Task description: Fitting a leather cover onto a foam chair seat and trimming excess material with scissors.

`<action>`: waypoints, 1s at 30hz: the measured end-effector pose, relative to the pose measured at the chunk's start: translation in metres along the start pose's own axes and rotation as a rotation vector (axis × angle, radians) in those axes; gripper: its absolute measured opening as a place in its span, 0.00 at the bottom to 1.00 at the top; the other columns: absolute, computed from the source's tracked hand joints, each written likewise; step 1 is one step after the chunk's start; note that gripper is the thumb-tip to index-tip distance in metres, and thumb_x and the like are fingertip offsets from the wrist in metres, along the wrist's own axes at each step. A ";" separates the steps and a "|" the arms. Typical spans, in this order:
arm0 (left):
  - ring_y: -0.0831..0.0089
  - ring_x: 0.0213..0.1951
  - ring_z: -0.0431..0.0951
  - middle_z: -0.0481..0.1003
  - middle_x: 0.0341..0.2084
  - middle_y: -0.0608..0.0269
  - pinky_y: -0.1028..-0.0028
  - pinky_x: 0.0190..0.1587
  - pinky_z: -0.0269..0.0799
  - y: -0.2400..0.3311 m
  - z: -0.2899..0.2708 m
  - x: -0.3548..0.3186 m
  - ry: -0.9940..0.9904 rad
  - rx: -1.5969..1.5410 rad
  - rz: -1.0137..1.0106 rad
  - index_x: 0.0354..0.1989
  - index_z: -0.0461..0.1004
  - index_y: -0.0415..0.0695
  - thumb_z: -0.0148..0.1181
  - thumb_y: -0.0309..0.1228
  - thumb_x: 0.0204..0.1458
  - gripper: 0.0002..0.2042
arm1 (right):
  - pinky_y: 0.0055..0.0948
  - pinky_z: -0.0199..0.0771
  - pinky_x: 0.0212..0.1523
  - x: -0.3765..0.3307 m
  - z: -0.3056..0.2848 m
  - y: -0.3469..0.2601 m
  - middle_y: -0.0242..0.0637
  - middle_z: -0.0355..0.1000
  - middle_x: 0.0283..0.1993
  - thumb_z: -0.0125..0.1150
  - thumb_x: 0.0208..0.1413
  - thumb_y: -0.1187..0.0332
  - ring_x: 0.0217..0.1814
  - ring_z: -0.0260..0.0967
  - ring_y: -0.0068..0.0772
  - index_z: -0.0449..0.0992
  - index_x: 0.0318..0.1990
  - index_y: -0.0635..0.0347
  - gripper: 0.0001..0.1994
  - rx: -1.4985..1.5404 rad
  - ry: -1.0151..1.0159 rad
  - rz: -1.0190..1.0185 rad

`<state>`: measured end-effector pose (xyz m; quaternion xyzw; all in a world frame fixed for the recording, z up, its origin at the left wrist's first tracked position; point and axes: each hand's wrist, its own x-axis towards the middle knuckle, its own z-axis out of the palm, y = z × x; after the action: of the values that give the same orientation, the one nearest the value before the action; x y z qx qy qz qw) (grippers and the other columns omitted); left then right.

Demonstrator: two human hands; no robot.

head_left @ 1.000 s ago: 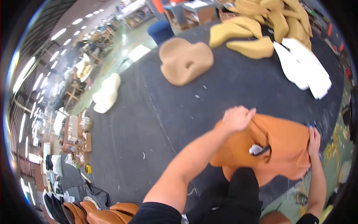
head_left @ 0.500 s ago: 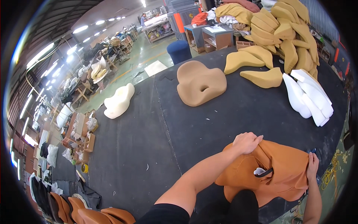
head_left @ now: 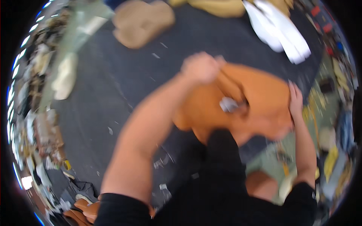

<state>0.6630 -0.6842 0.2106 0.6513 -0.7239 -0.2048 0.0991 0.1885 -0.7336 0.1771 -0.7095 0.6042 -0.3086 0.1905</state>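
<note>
An orange seat-cushion cover (head_left: 266, 88) lies on the black work table in front of me, close against my body. It has an opening in its middle, where a small white piece (head_left: 227, 104) and a dark strip show, both blurred. My left hand (head_left: 201, 67) is closed on the cover's far left edge. At the right edge, my right hand (head_left: 296, 100) grips the cover, its fingers pointing away from me and its thumb hidden. Motion smears both hands somewhat.
Beyond the cover sits a brown contoured seat cushion (head_left: 143, 24). White foam pieces (head_left: 277, 32) lie at the far right, near mustard-yellow pieces (head_left: 222, 7). A cream foam piece (head_left: 65, 77) rests at the left table edge. More orange pieces (head_left: 87, 208) are at the lower left.
My view has tipped downward and turned right, so the table items sit higher and further left. Both hands still hold the orange cover, whose right part looks flatter and more spread.
</note>
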 end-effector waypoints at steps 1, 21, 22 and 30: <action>0.44 0.50 0.81 0.82 0.45 0.42 0.52 0.55 0.77 -0.005 0.003 0.003 -0.005 -0.106 -0.085 0.42 0.85 0.44 0.40 0.55 0.67 0.30 | 0.29 0.64 0.65 0.000 0.004 -0.021 0.48 0.79 0.55 0.52 0.71 0.53 0.61 0.73 0.37 0.78 0.59 0.66 0.23 -0.005 0.004 -0.029; 0.54 0.54 0.80 0.84 0.46 0.54 0.62 0.61 0.70 -0.040 0.033 0.017 -0.041 -0.402 -0.167 0.53 0.84 0.51 0.48 0.65 0.62 0.32 | 0.31 0.70 0.46 -0.004 0.015 -0.030 0.43 0.75 0.32 0.56 0.67 0.45 0.37 0.69 0.33 0.80 0.42 0.66 0.26 0.008 0.012 0.100; 0.56 0.53 0.81 0.84 0.45 0.54 0.63 0.60 0.70 -0.040 0.038 0.017 -0.068 -0.467 -0.167 0.52 0.84 0.50 0.49 0.65 0.62 0.32 | 0.31 0.70 0.48 -0.006 0.014 -0.028 0.44 0.76 0.33 0.56 0.67 0.46 0.38 0.70 0.33 0.80 0.42 0.66 0.26 0.033 -0.002 0.121; 0.57 0.51 0.81 0.84 0.43 0.57 0.63 0.59 0.71 -0.032 0.026 0.015 -0.077 -0.451 -0.128 0.52 0.84 0.50 0.47 0.65 0.62 0.32 | 0.29 0.70 0.50 -0.006 0.001 -0.032 0.41 0.78 0.35 0.56 0.68 0.47 0.41 0.71 0.31 0.81 0.44 0.67 0.26 -0.004 -0.010 0.112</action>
<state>0.6788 -0.6970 0.1714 0.6491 -0.6201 -0.3920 0.2013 0.2128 -0.7213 0.1955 -0.6767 0.6425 -0.2925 0.2090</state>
